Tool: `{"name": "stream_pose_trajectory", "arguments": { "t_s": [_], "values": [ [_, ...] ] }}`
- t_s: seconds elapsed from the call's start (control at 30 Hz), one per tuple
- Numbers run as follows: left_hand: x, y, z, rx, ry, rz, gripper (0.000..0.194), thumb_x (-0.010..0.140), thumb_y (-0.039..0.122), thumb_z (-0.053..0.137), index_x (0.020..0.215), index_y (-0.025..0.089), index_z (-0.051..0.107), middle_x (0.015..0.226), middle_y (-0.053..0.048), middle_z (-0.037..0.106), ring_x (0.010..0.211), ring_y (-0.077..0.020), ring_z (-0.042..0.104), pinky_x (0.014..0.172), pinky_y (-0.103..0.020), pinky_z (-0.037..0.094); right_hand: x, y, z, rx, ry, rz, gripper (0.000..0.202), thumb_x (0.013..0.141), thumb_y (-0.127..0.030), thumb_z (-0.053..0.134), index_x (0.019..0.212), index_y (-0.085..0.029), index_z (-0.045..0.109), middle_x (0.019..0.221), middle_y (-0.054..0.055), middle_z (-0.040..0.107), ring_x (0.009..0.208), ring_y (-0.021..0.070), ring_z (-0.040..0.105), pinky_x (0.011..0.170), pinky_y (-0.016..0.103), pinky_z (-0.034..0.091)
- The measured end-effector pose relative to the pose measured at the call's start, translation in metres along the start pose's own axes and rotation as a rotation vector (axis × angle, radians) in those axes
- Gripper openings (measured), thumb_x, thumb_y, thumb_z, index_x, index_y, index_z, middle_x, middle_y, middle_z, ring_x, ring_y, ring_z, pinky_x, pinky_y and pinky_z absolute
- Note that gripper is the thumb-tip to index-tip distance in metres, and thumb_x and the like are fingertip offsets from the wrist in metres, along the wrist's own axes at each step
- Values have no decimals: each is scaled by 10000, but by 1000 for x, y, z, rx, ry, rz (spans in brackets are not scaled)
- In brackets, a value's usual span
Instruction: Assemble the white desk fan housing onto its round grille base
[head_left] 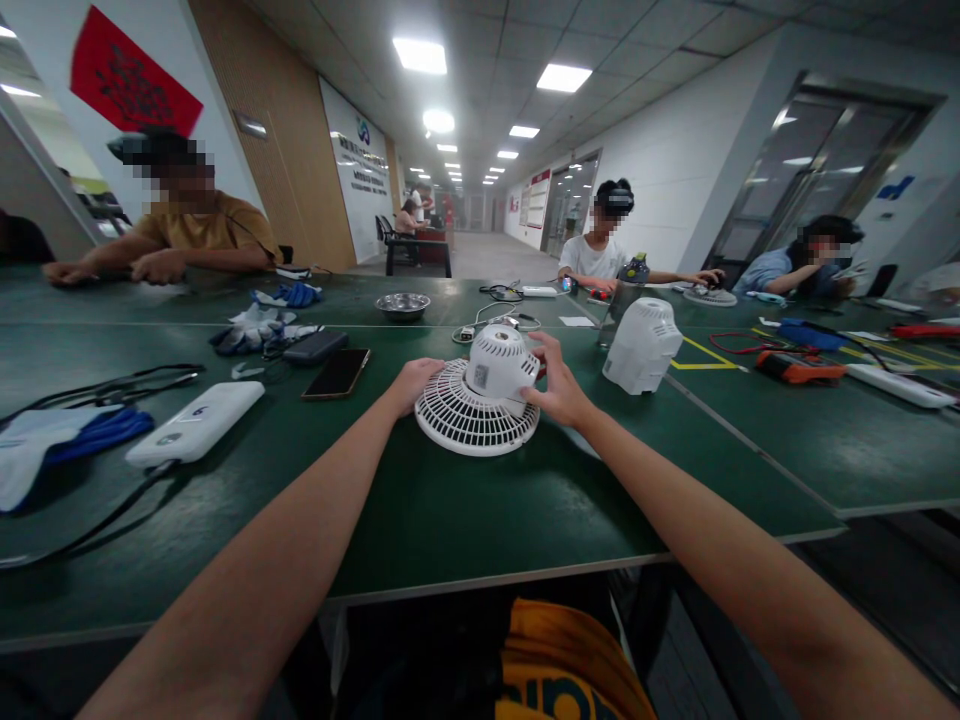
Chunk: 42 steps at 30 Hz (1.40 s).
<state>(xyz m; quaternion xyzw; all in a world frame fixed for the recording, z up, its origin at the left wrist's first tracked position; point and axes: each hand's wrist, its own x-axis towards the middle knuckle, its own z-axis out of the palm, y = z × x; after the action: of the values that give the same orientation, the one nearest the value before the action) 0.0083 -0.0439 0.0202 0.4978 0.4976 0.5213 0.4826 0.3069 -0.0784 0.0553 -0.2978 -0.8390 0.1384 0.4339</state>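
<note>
Fan grille (450, 425), white and round, rests on the dark green table (480, 525) directly in front of you, with a white motor housing (495, 375) standing on its middle, vent slots uppermost and a small printed label facing you. Your left hand (417, 385) lies at the left edge of the grille; its fingertips are partly hidden, so whether they grip the rim or merely touch it cannot be told. Your right hand (564, 388) grasps the right side of the motor housing, fingers bent, the thumb lower and nearer to you, the index finger higher. Just beyond this hand, to the right, a separate white casing (643, 345) stands upright on the table. To the left of your left hand lie a dark phone (337, 373) and, beside it, a black case (316, 346); nearer the left edge of the view is a white power bank (196, 424) with a cable attached. Farther back are a metal bowl (403, 306) and a pile of gloves (255, 332). An orange-edged meter (799, 367) lies at the right. Across the table sit a person in a tan shirt (217, 232) and another in a white shirt (589, 260).
</note>
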Motion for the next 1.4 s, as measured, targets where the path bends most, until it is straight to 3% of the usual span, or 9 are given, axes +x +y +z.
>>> {"name": "stream_pose_trajectory", "arguments": {
  "t_s": [0.2,0.27,0.4,0.5,0.67,0.9,1.2,1.4],
  "values": [
    [-10,21,5,532,166,397,332,790,396,654,1030,176,721,1087,-102,736,1029,-260,665,956,-390,475,1,-5,1,49,-63,86,924,743,-466,770,1466,-276,228,1106,88,623,942,278,638,900,506,514],
    [-19,32,13,530,95,495,391,850,444,581,1096,165,703,1105,-105,732,1022,-254,668,933,-380,491,1,-5,1,71,-70,106,901,745,-477,772,1459,-268,263,1090,82,645,921,275,653,882,502,528],
    [-37,50,29,525,-209,605,534,901,556,493,1194,140,657,1155,-117,711,1068,-269,656,941,-386,497,1,-4,1,88,-67,113,889,736,-476,781,1458,-256,312,1082,74,667,918,274,662,869,491,541],
    [-43,53,34,582,-289,608,600,825,588,604,1213,131,629,1156,-134,704,1044,-288,666,900,-395,523,2,-6,2,78,-54,105,894,732,-489,779,1465,-251,326,1100,78,670,920,274,664,873,490,544],
    [-42,51,33,692,-284,565,703,704,560,750,1241,135,593,1192,-157,689,1023,-301,675,857,-423,545,3,-8,3,42,-45,94,880,754,-502,749,1486,-245,334,1288,114,607,1021,290,652,920,498,533],
    [-43,54,33,771,-303,552,668,714,546,746,1225,137,614,1191,-161,690,1015,-305,673,839,-432,538,3,-9,2,-33,-68,104,894,782,-511,716,1527,-223,315,1308,122,619,1080,319,644,969,534,505],
    [-42,53,34,695,-280,524,604,663,484,801,1158,167,663,1089,-153,717,988,-332,671,838,-450,525,2,-8,5,-45,-69,114,926,780,-469,722,1551,-236,265,1322,114,619,1112,325,636,976,542,501],
    [-40,51,31,744,-273,554,638,682,505,780,1195,153,638,1157,-155,694,1036,-330,653,891,-454,508,2,-13,6,-94,-63,71,922,780,-483,719,1547,-226,275,1386,122,577,1170,338,608,1028,552,456]
  ]
}}
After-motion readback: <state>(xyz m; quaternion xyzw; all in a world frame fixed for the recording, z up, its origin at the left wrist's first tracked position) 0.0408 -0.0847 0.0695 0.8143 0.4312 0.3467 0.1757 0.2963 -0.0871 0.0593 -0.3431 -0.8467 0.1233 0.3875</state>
